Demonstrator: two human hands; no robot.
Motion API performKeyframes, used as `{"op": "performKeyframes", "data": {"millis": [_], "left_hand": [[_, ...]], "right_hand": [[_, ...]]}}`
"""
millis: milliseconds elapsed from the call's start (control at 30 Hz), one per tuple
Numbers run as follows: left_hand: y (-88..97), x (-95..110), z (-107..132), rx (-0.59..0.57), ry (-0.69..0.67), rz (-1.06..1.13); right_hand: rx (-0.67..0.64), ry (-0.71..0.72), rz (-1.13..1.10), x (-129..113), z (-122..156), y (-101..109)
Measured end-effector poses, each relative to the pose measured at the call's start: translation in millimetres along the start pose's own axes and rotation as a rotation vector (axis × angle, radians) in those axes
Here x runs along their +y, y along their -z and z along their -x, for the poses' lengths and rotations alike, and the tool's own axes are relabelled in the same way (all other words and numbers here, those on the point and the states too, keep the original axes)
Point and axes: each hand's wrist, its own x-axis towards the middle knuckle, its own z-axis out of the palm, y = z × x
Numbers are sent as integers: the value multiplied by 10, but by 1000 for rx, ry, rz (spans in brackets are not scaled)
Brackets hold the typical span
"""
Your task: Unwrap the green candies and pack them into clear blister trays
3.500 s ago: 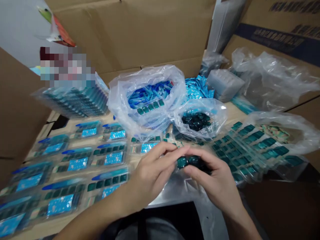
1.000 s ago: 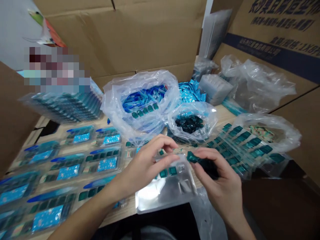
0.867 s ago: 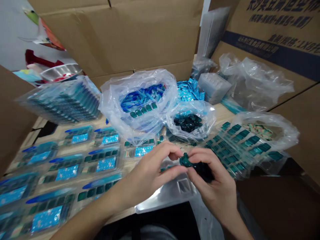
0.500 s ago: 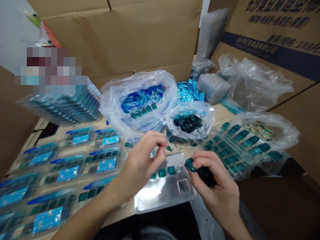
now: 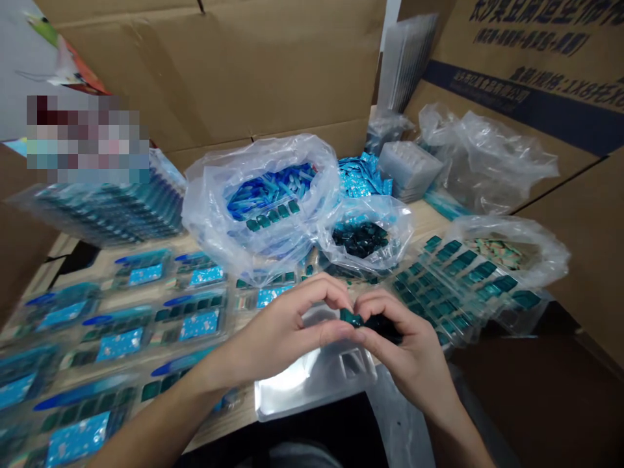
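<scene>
My left hand [image 5: 287, 335] and my right hand [image 5: 404, 354] meet above a clear plastic tray [image 5: 312, 383] at the table's near edge. Between the thumb and fingertips of both hands sits one small teal piece [image 5: 350, 318]. My right hand is curled round a dark stack of more teal pieces [image 5: 385, 327]. The tray's pockets are mostly hidden behind my hands.
Filled trays with blue cards [image 5: 195, 318] lie in rows on the left. A stack of trays [image 5: 107, 211] stands behind them. Plastic bags hold blue sticks [image 5: 268, 192] and loose teal pieces [image 5: 361, 237]. More filled trays [image 5: 458, 279] fan out on the right. Cardboard boxes [image 5: 244, 71] wall the back.
Half a second ago my left hand was over the tray, apart from my right hand. It has now come back to my right hand and pinches the teal piece there.
</scene>
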Motion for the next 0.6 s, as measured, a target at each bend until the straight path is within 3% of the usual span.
{"op": "performKeyframes", "data": {"millis": [100, 267, 400, 500, 600], "left_hand": [[-31, 15, 1, 9, 39, 106], [-69, 17, -62, -12, 107, 36], [-68, -85, -65, -133, 87, -282], [-47, -178, -70, -196, 80, -596], [-7, -227, -96, -228, 42, -717]], "right_hand": [[-29, -3, -34, -53, 7, 5], [123, -25, 14, -86, 33, 20], [75, -214, 105, 35, 64, 157], [3, -370, 53, 140, 98, 245], [-40, -408, 39, 177, 111, 222]]}}
